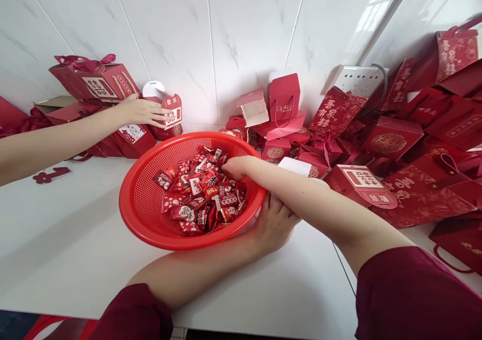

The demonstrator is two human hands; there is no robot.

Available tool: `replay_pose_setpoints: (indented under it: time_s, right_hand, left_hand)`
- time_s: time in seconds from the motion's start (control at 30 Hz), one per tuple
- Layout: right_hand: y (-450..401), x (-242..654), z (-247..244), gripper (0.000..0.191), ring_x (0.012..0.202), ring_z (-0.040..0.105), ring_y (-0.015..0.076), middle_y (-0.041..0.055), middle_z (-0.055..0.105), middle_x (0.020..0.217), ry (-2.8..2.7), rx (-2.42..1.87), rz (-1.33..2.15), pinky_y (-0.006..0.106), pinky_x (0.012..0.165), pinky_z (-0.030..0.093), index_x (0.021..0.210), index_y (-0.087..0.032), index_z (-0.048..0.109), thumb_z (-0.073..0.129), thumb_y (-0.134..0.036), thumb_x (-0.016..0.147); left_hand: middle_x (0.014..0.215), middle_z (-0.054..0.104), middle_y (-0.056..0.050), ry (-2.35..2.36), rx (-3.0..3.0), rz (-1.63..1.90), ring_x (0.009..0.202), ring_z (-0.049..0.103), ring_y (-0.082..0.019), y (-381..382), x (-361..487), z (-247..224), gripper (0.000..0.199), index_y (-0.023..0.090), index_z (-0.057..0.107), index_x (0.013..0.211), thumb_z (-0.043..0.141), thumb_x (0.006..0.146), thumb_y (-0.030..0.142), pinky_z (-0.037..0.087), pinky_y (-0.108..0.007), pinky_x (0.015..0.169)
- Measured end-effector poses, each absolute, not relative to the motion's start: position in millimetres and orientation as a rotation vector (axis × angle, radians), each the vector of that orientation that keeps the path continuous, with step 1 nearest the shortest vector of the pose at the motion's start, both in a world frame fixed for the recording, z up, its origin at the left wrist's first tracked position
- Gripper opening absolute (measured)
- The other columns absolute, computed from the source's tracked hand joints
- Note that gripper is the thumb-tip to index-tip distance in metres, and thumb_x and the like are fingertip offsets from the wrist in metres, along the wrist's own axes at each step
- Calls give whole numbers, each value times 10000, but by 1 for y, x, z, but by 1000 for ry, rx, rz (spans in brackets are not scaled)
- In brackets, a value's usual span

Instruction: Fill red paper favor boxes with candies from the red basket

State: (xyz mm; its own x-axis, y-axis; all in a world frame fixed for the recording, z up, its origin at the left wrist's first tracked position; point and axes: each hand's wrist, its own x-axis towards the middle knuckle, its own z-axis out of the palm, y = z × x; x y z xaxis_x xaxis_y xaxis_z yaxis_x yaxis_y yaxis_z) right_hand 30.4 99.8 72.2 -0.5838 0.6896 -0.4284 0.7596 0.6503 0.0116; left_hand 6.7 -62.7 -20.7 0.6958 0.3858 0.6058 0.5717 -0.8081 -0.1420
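A red perforated plastic basket (130, 199) stands on the white table, holding many red wrapped candies (196, 187). My right hand (235, 168) reaches into its right side, fingers curled down around a wrapped candy; the fingertips are partly hidden. Below my right forearm, my left hand (276, 224) is beside the basket's right rim with bent fingers. It grips a small gift box with white open flaps (295, 167), mostly covered by my right forearm. My left forearm passes in front of the basket.
Another person's hand (145, 111) reaches from the left to a small red box (172, 111). Ribboned red boxes (94, 81) are stacked behind that arm. More red boxes and bags (410, 179) crowd the wall and right side, near a white power strip (357, 81). A red cutout (51, 175) lies at left.
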Motion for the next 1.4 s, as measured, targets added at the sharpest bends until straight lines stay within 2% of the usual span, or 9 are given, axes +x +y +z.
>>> replay_pose_setpoints:
  time_s: [0.07, 0.17, 0.33, 0.4, 0.5, 0.63, 0.77, 1.07, 1.4]
  right_hand:
    - [100, 29, 72, 398, 930, 702, 274, 145, 742, 1065, 2452, 1125, -253, 299, 764, 514, 1059, -90, 726, 722, -41, 664]
    - [99, 31, 82, 258, 948, 700, 270, 128, 758, 1002, 2517, 1153, -240, 298, 801, 500, 958, -104, 761, 703, -62, 710]
    - [72, 60, 121, 400, 1133, 645, 207, 132, 701, 1236, 2876, 1337, -237, 294, 991, 446, 1307, -99, 626, 468, -113, 940]
    - [48, 79, 133, 412, 1088, 672, 182, 109, 721, 1203, 3126, 1422, -555, 293, 991, 468, 1350, -114, 594, 466, -137, 959]
    - [8, 107, 137, 399, 1056, 702, 181, 100, 721, 1205, 3260, 1513, -1353, 314, 964, 522, 1340, -134, 599, 530, -214, 956]
    - [-27, 136, 125, 379, 909, 751, 181, 85, 769, 1037, 2847, 1571, -2388, 297, 848, 598, 1228, -150, 685, 670, -271, 870]
    - [-34, 156, 112, 388, 927, 750, 175, 60, 775, 1014, 2512, 1606, -2874, 249, 815, 617, 1154, -200, 736, 786, -287, 780]
    - [-10, 197, 104, 392, 917, 752, 190, 78, 784, 978, 2489, 1956, -2492, 286, 854, 612, 1104, -175, 761, 833, -331, 752]
    - [-24, 207, 120, 391, 978, 737, 205, 70, 771, 1043, 2683, 1787, -2283, 344, 876, 604, 1181, -191, 725, 765, -338, 821]
  left_hand:
    - [1365, 583, -62, -757, -2605, -858, 1326, 475, -331, -63, 7, -21, 529, 265, 551, 1389, 506, 875, 147, 345, -574, 1120]
    - [1402, 555, -42, -762, -2626, -783, 1347, 460, -295, -63, 7, -18, 540, 260, 500, 1431, 382, 921, 130, 299, -591, 1133]
    - [1395, 556, -55, -773, -2591, -705, 1353, 456, -255, -62, 8, -14, 567, 251, 454, 1463, 290, 935, 128, 250, -597, 1129]
    - [1362, 583, -61, -785, -2584, -729, 1339, 473, -264, -61, 9, -16, 554, 268, 467, 1460, 370, 926, 157, 281, -572, 1126]
    - [1355, 586, -62, -790, -2563, -766, 1333, 483, -284, -59, 10, -21, 566, 299, 423, 1496, 391, 945, 171, 281, -550, 1125]
    - [1395, 559, -103, -766, -2535, -769, 1343, 477, -287, -57, 10, -22, 696, 338, 281, 1557, 538, 919, 234, 266, -591, 1163]
    - [1402, 556, -110, -770, -2548, -731, 1341, 470, -294, -57, 9, -18, 753, 345, 231, 1571, 586, 908, 303, 229, -608, 1187]
    - [1388, 572, -103, -750, -2511, -736, 1336, 482, -290, -56, 9, -16, 674, 329, 308, 1552, 563, 928, 328, 103, -620, 1223]
    - [1283, 646, -68, -637, -2440, -794, 1255, 527, -229, -71, 8, -15, 549, 223, 495, 1459, 579, 921, 301, 84, -586, 1258]
